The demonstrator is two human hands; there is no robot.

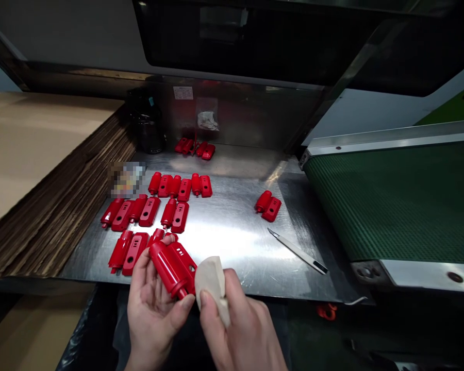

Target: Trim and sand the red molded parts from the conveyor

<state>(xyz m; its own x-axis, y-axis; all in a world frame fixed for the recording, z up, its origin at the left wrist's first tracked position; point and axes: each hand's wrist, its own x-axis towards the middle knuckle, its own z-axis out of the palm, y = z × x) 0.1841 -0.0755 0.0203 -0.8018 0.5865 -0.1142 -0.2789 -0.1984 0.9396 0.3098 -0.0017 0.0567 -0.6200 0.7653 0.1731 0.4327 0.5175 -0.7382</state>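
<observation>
My left hand [152,304] is closed around a glossy red plastic part [170,268], a cylinder with a small stub at its lower end beside a flat slotted half. Pinched between the thumb and fingers of my right hand [242,324] is a pale, off-white pad [210,283], its edge at the lower right side of the red part. Whether the pad touches the part I cannot tell. Behind my left hand, similar red parts [134,252] lie in rows on the metal table [224,237], some partly hidden by the held one.
A craft knife [297,251] lies on the right, near a separate red pair [268,206]. More red pieces [195,148] sit at the back by a black bottle [149,123]. Stacked cardboard [62,180] borders the left, a green conveyor belt [402,201] the right.
</observation>
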